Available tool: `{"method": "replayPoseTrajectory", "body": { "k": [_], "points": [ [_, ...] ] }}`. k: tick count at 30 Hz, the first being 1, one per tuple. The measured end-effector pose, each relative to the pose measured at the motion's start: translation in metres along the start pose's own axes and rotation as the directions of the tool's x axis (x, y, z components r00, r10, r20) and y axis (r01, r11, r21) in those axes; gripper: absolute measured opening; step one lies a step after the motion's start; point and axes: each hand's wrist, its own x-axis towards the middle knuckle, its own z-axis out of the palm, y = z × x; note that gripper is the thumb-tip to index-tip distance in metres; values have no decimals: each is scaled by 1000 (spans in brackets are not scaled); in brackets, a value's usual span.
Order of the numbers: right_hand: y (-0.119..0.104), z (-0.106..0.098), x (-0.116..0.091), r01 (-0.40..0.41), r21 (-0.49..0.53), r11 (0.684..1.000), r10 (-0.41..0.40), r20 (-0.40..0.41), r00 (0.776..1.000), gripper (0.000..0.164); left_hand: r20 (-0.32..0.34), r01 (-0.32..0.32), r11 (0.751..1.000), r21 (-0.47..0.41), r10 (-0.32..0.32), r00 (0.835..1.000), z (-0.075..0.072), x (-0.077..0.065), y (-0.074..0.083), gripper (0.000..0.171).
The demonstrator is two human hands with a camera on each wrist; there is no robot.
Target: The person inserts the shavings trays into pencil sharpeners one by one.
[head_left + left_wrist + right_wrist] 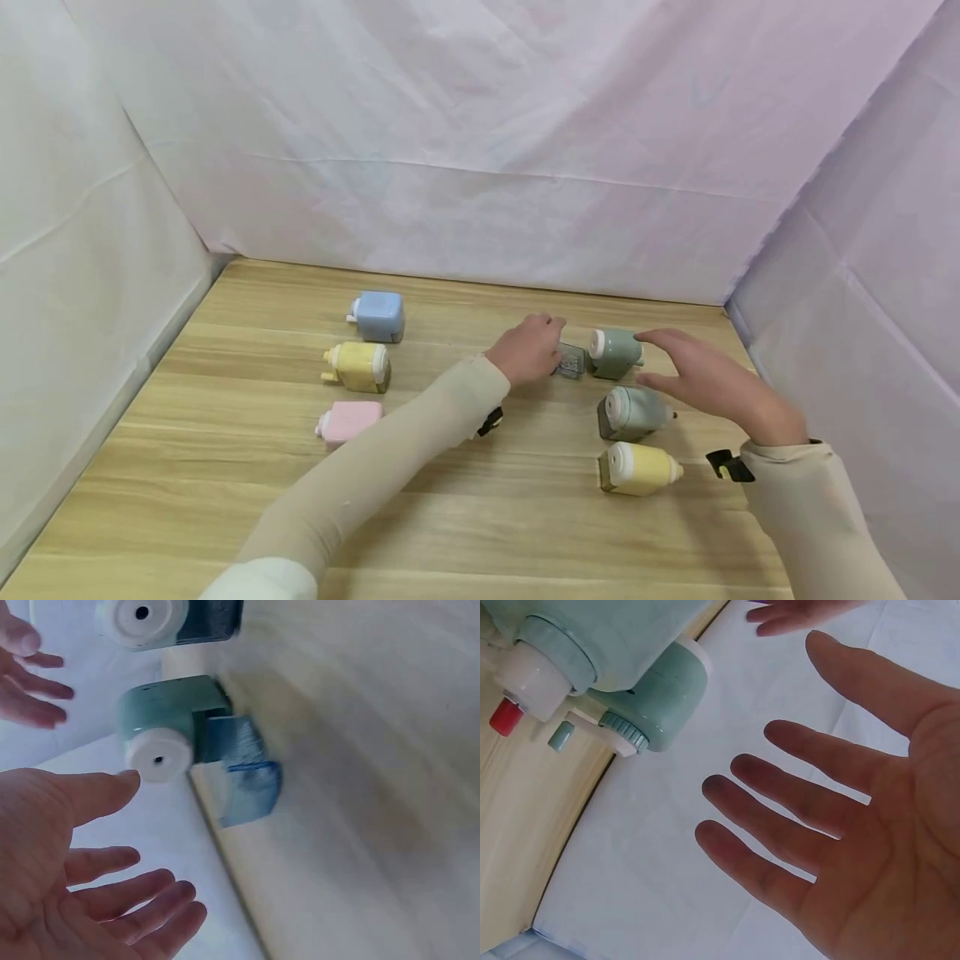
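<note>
A green crank pencil sharpener [617,353] stands at the far end of the right row. Its clear shavings drawer [251,776] sticks out from the front, or lies right against it. Beside the drawer is my left hand [528,350], its fingers spread in the left wrist view and nothing in them. My right hand [708,379] hovers at the sharpener's crank side, thumb and fingers apart and holding nothing. The right wrist view shows the sharpener's crank [622,733] clear of the open palm. A second, paler green sharpener [633,413] stands just nearer.
A yellow sharpener [641,468] stands at the near end of the right row. Along the left are a blue sharpener [378,316], another yellow sharpener [358,367] and a pink sharpener [351,420], partly behind my left sleeve. White cloth [480,217] encloses the wooden table [487,533].
</note>
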Motion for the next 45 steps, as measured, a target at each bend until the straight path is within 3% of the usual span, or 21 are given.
{"method": "replayPoseTrajectory", "body": {
  "k": [7,13,20,29,45],
  "points": [
    [-3,1,4,12,-18,1000,-12,-3,1000,64,77,45,998,-39,-42,996,27,12,-7,67],
    [-4,3,6,-9,-18,1000,9,21,1000,63,69,34,999,-1,-34,997,40,19,-8,64],
    [-3,3,8,-5,-14,1000,5,23,1000,62,9,31,999,-8,-31,999,47,23,-11,46],
    [2,-3,14,18,-42,999,-18,-11,1000,61,-52,18,999,-43,-21,998,53,22,-12,43],
    [17,0,40,-7,-48,999,10,66,998,67,-104,-16,997,70,23,994,59,23,-13,45]
  ]
}}
